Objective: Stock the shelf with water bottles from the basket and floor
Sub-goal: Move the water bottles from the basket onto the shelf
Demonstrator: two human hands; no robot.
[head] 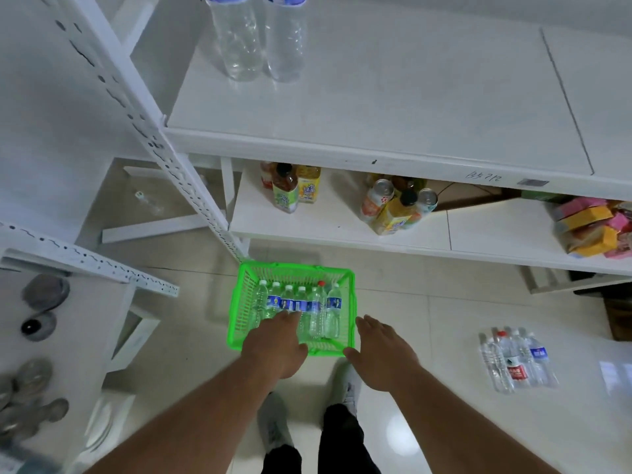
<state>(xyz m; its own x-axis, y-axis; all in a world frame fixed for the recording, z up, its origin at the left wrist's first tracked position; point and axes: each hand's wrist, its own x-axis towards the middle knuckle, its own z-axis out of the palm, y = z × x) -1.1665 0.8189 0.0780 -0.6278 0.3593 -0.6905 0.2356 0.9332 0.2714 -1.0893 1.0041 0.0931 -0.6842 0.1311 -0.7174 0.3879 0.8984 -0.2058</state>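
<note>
A green plastic basket point(244, 302) sits on the tiled floor below the shelf, holding several small water bottles point(333, 311) side by side. My left hand point(277, 343) hovers over the basket's near left part, fingers spread, holding nothing. My right hand point(383, 350) is open above the basket's near right corner, also empty. Several more water bottles point(518, 360) lie grouped on the floor to the right. Two large clear bottles point(256, 39) stand at the back left of the white upper shelf point(393, 107).
The lower shelf point(325, 227) carries juice bottles point(290, 188), cans point(393, 203) and coloured packets point(595, 227). A perforated white upright point(164, 155) runs diagonally at left. Round tins point(41, 302) rest on a left shelf. My feet point(307, 415) stand just behind the basket.
</note>
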